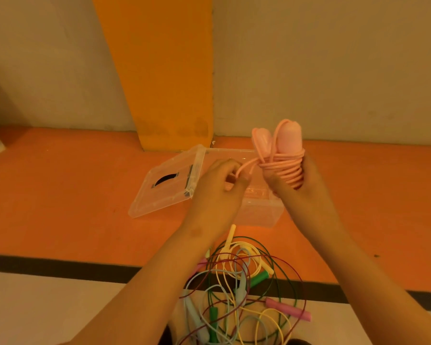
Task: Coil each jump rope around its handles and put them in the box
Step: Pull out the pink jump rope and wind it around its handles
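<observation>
A clear lid [164, 185] leans against the left edge of the clear box [261, 207] on the orange floor [60, 195]. The left hand [219, 185] pinches the loose cord end. The right hand [301, 188] grips the pink jump rope [281, 155], coiled around both handles, above the box. Tangled ropes [241, 290] lie nearer the person.

Both bare forearms extended forward, converging. Right hand [296, 180] raised, fingers curled closed in grip, palm toward camera. Left hand [219, 185] lower, fingertips pinched together, back shown.
</observation>
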The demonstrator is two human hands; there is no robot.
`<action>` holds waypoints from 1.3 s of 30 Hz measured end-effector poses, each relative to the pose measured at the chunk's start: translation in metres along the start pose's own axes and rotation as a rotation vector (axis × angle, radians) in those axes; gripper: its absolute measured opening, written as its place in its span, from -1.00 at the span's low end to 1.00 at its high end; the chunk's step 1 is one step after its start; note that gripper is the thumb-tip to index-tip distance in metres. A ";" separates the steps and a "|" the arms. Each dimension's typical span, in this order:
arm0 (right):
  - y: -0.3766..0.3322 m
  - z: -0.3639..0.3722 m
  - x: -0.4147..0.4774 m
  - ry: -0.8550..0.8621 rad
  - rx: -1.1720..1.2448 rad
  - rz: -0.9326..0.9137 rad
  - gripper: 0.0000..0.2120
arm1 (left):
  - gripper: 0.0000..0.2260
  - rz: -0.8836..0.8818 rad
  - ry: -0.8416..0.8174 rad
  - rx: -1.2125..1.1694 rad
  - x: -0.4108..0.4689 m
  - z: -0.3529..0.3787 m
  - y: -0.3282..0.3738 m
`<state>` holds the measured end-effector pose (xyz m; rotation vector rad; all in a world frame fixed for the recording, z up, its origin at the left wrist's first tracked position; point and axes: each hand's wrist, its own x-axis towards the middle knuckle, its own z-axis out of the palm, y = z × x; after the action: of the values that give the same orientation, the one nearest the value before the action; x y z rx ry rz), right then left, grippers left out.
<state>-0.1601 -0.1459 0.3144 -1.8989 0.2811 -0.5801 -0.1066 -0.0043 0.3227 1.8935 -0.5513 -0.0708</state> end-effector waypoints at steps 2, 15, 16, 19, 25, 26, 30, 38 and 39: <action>-0.001 0.000 -0.001 -0.062 0.007 -0.001 -0.65 | -0.88 -0.019 -0.001 0.022 0.000 -0.005 -0.002; 0.000 0.003 -0.002 -0.137 0.018 0.027 -0.55 | -0.93 -0.055 -0.075 0.083 0.003 -0.013 -0.005; 0.001 0.004 -0.002 -0.141 0.001 0.026 -0.52 | -0.94 -0.074 -0.083 0.123 0.003 -0.013 -0.007; 0.004 0.008 -0.001 -0.152 0.021 0.024 -0.43 | -0.77 -0.147 -0.050 0.144 0.006 -0.012 -0.011; 0.004 0.015 -0.003 -0.162 0.106 0.036 -0.45 | -0.82 -0.202 0.109 -0.053 0.007 -0.010 -0.005; 0.002 0.015 -0.003 -0.160 0.157 0.052 -0.51 | -0.84 -0.220 0.120 -0.130 0.007 -0.010 -0.004; -0.005 0.012 -0.003 -0.126 0.326 0.141 -0.76 | -0.65 -0.299 0.052 -0.493 0.009 -0.011 0.003; -0.024 0.016 -0.013 -0.062 0.405 0.072 -0.73 | -0.65 -0.264 -0.026 -0.709 0.003 -0.002 0.003; -0.023 0.019 -0.015 -0.026 0.415 0.107 -0.75 | -0.67 -0.263 -0.031 -0.744 0.002 -0.003 0.004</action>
<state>-0.1650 -0.1148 0.3254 -1.4806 0.2235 -0.4976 -0.1056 -0.0038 0.3275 1.2232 -0.2371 -0.4191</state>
